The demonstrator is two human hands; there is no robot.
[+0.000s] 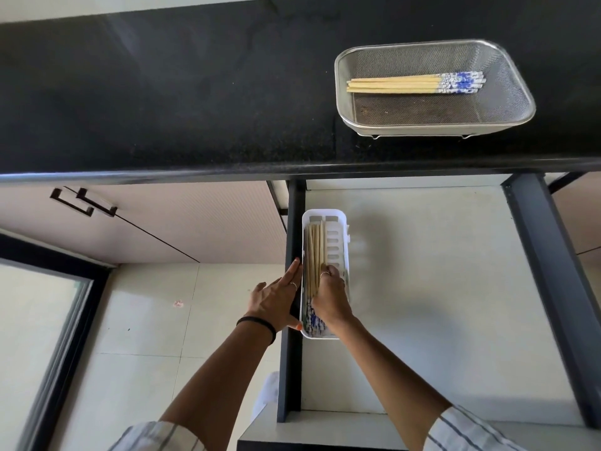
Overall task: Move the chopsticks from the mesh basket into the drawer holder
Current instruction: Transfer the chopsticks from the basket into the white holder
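A steel mesh basket (507, 102) stands on the black counter at the upper right. Several bamboo chopsticks (393, 84) with blue-and-white patterned ends lie side by side in it. Below, in the open drawer (439, 288), a white slotted holder (338, 242) sits against the left wall. It holds several chopsticks (313, 252) of the same kind, tips pointing away from me. My right hand (330, 297) is inside the holder, its fingers curled down onto these chopsticks. My left hand (276, 301) lies with straight fingers along the drawer's dark left side, thumb against the holder's near corner.
The black counter (162, 92) spans the top of the view, its front edge overhanging the drawer. The drawer has dark metal side rails (553, 271). To the left are cabinet doors with black handles (81, 203), a pale tiled floor and a dark-framed glass panel.
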